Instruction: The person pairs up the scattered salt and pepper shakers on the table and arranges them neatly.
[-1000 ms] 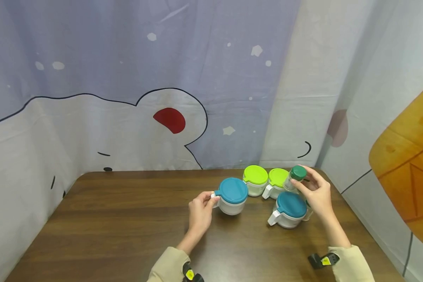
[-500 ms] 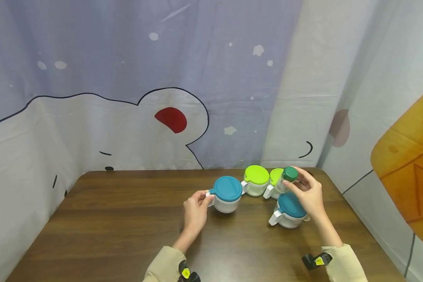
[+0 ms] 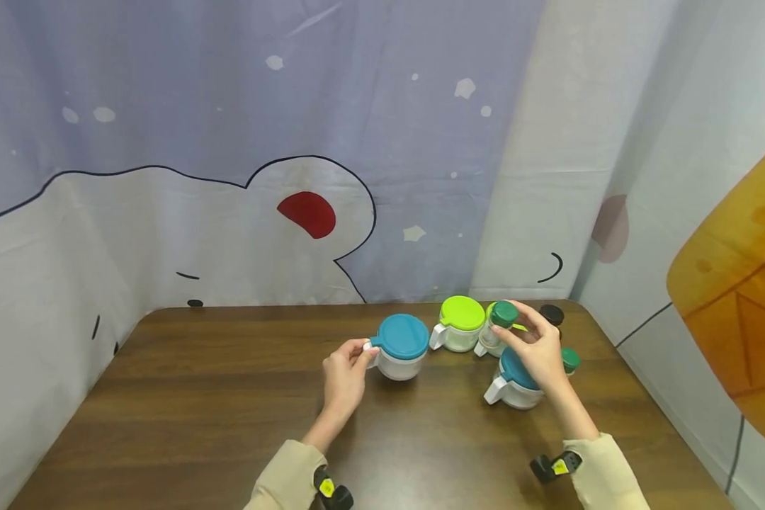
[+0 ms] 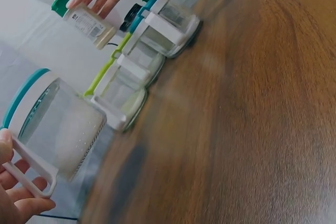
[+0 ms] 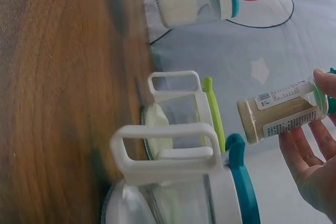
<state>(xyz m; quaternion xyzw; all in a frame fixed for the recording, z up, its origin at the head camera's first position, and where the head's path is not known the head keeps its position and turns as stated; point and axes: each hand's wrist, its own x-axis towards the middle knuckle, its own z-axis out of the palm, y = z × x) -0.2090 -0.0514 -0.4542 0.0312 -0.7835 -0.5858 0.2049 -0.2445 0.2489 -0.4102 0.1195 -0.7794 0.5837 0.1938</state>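
Note:
My left hand (image 3: 344, 379) grips the white handle of a seasoning jar (image 3: 403, 340) with a blue lid. The left wrist view shows white grains in this clear jar (image 4: 68, 129) and its base raised off the table. My right hand (image 3: 540, 354) pinches a spice bottle (image 5: 281, 109) near its green cap. Tan powder fills the labelled bottle, held tilted in the air above the other jars. Below that hand stands a second blue-lidded jar (image 3: 515, 393), partly covered by it. Behind the bottle, a lime-lidded jar (image 3: 489, 350) is mostly hidden.
Another lime-lidded jar (image 3: 461, 322) stands between the hands at the back. At the right are a black-capped bottle (image 3: 552, 315) and a green-capped bottle (image 3: 570, 360). A printed curtain (image 3: 421, 142) hangs behind the wooden table (image 3: 197, 397).
Both hands have moved left, the left one with the blue-lidded jar, the right one with the spice bottle. The black-capped and green-capped bottles at the right now show more.

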